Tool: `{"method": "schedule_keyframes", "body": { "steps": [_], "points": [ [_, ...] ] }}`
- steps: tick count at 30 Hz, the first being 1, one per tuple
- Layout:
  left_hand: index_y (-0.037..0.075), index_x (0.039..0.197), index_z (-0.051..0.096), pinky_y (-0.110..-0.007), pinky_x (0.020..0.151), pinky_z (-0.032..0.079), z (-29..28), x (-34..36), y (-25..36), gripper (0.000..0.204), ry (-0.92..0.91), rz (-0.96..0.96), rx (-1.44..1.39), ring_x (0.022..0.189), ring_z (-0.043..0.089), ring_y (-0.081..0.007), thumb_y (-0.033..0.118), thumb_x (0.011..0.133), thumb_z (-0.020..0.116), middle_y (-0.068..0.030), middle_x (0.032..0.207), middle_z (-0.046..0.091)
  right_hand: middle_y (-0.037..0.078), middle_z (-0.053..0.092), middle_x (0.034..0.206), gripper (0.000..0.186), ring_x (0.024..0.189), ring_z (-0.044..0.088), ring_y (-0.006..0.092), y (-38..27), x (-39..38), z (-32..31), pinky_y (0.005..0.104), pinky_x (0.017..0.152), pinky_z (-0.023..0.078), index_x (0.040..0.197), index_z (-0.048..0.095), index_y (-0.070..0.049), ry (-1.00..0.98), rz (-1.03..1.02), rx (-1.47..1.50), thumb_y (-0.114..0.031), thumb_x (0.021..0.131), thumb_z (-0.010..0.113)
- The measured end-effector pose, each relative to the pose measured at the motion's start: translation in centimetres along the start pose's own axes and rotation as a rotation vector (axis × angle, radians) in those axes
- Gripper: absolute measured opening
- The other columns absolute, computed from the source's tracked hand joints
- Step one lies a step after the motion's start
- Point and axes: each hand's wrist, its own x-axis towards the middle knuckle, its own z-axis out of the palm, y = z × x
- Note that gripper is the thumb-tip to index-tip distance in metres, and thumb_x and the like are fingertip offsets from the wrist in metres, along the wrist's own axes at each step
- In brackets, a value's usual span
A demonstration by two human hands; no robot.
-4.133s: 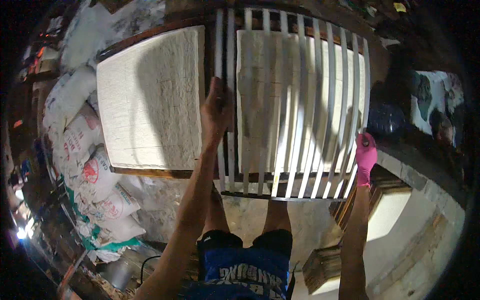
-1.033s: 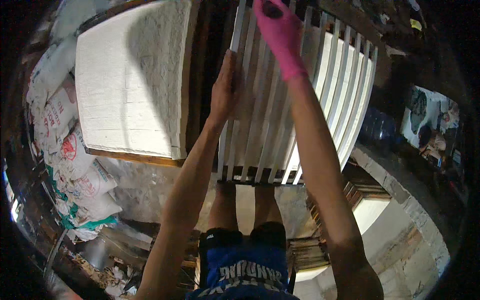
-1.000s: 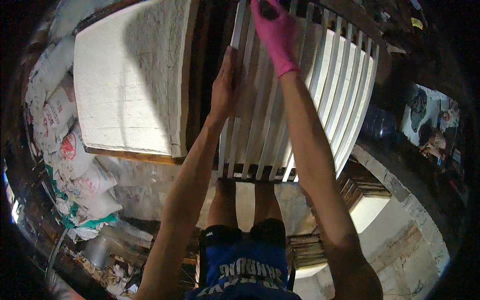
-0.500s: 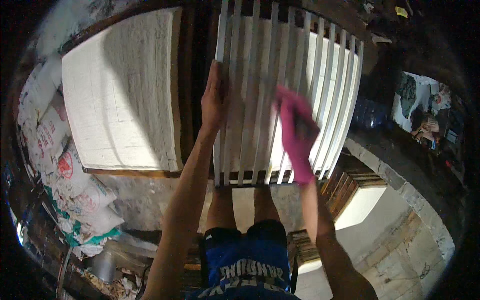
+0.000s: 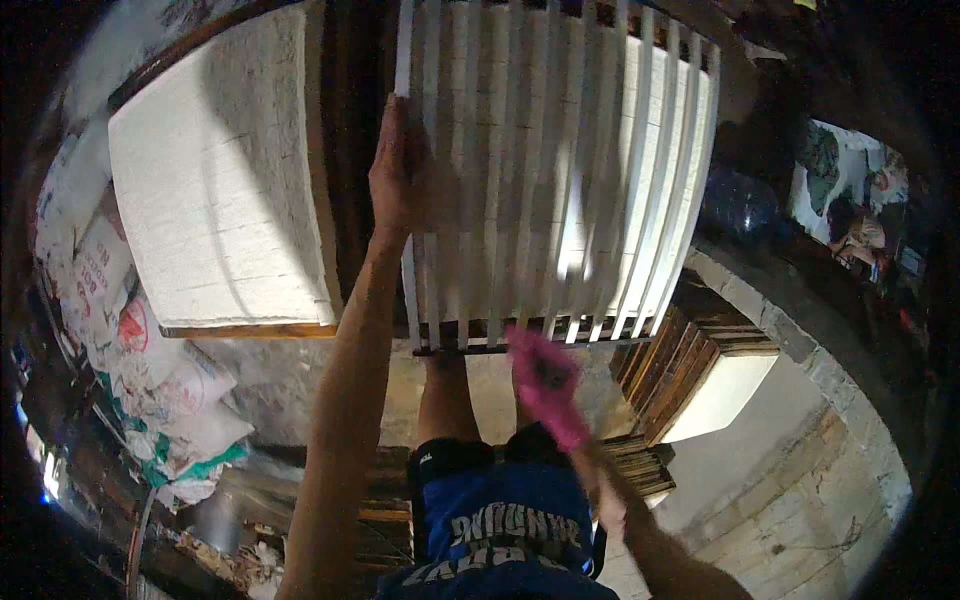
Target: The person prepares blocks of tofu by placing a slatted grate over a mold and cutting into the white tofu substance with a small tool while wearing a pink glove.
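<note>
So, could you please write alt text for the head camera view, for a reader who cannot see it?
The person's bare left hand grips the left edge of a white slatted frame lying over a white slab, while the pink-gloved right hand is blurred just below the frame. A second white slab lies left, beside stacked sacks.

Two white slabs (image 5: 215, 190) lie side by side (the right one under the frame), one slatted frame (image 5: 550, 170), two hands (image 5: 400, 175), one in a pink glove (image 5: 545, 385), several stacked sacks (image 5: 120, 320).
</note>
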Motion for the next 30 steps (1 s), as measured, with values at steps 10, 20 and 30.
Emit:
{"method": "schedule_keyframes", "body": {
  "steps": [10,20,30],
  "points": [
    [0.003,0.147,0.035,-0.032,0.104,0.042,0.3,0.1,-1.5,0.056,-0.002,-0.004,0.175,0.129,0.050,-0.0235,0.003,0.094,0.053,-0.0158,0.145,0.047,0.011,0.069,0.086,0.033,0.076,0.068,0.0253,-7.9,27.0,5.4,0.0377,0.069,0.054,0.116,0.062,-0.012,0.363,-0.628,-0.139,-0.023,0.086,0.070],
    [0.007,0.148,0.036,-0.037,0.107,0.041,0.2,0.1,-1.7,0.062,-0.033,-0.072,0.099,0.135,0.043,-0.0307,0.001,0.089,0.056,-0.0177,0.149,0.041,0.006,0.069,0.098,0.025,0.086,0.067,0.0152,-5.8,16.0,-4.3,0.0283,0.074,0.054,0.110,0.067,-0.007,0.167,-0.395,-0.039,-0.011,0.085,0.072],
    [0.007,0.147,0.036,-0.037,0.109,0.038,1.2,0.3,0.1,0.058,-0.025,-0.085,0.231,0.136,0.043,-0.0306,0.004,0.092,0.054,-0.0179,0.148,0.041,0.008,0.068,0.095,0.032,0.090,0.065,0.0178,3.6,9.7,-2.7,0.0311,0.081,0.051,0.122,0.061,-0.007,0.184,-0.340,-0.397,-0.012,0.091,0.064]
  ]
}}
